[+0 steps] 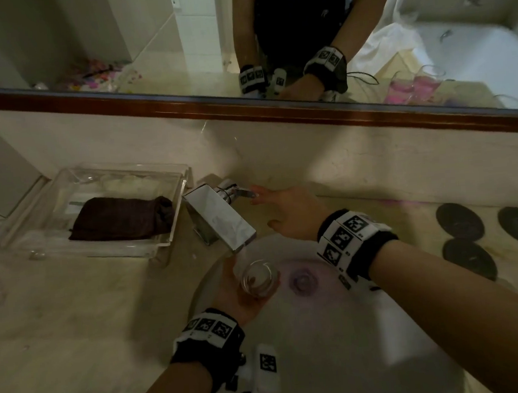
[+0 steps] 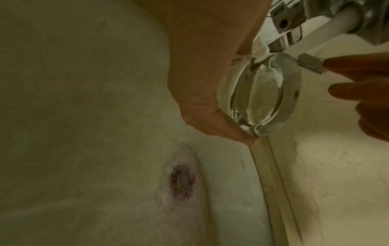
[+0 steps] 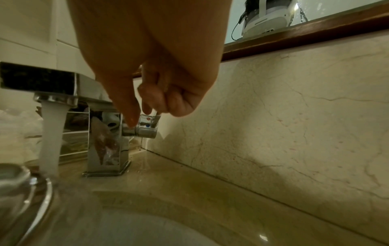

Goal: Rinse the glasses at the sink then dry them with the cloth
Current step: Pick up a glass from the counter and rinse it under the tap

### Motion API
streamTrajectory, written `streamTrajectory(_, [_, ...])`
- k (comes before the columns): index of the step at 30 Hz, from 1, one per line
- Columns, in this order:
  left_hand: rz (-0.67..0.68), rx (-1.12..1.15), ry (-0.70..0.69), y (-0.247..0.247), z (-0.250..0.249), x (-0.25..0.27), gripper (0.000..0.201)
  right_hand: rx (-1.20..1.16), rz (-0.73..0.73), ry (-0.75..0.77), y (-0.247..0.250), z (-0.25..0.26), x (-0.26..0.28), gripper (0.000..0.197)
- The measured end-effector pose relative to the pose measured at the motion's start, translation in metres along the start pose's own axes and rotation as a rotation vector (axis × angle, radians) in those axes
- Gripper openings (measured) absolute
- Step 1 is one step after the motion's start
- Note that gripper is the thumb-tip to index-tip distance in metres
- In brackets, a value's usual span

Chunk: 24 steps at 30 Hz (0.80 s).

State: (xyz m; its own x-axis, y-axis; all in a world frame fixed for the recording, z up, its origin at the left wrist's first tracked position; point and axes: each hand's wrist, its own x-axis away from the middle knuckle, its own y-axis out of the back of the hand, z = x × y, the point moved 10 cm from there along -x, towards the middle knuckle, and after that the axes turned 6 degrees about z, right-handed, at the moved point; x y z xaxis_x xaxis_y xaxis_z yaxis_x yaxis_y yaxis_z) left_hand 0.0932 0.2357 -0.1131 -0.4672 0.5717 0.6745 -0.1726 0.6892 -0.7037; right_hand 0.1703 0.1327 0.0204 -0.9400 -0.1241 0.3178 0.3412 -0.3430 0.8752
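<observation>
So rn the left hand (image 1: 238, 295) is wrapped around a small clear drinking glass (image 1: 260, 278), holding it over the round white sink basin (image 1: 341, 330) right under the spout of the square chrome faucet (image 1: 219, 221). In the right wrist view water is running in a thick stream (image 3: 51, 138), and afaict it lands at the glass. The right hand (image 1: 287, 212) reaches to the little chrome lever handle (image 1: 245, 193) on the side of the faucet, fingertips at it, other fingers loosely spread; can't tell if it's actually pinching the lever or only touching. The dark brown folded cloth (image 1: 122, 219) sits in a clear plastic tray (image 1: 177, 203) on the beige marble counter (image 1: 73, 306), left of the faucet, so drying isn't started yet imo. What could go wrong: wet glass plus a one-handed grip, so it could slip and hit the basin or the faucet edge, which is v close to the rim. Also if the lever gets pushed too far the flow jumps and sprays out onto the counter, maybe toward the cloth.
</observation>
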Motion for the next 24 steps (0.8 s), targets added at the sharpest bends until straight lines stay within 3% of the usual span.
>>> streamTrajectory(10, [-0.036, 0.162, 0.049, -0.002, 0.002, -0.007, 0.044, -0.013, 0.007, -0.007, -0.001, -0.002, -0.003, 0.054])
streamTrajectory(16, [-0.034, 0.169, 0.021, 0.002, -0.003, -0.012, 0.036, -0.038, -0.004, -0.023, -0.002, -0.005, -0.003, 0.054])
streamTrajectory(24, [-0.051, 0.002, -0.004, -0.006, -0.009, -0.007, 0.043, -0.409, 0.035, -0.039, -0.001, -0.007, -0.004, 0.054])
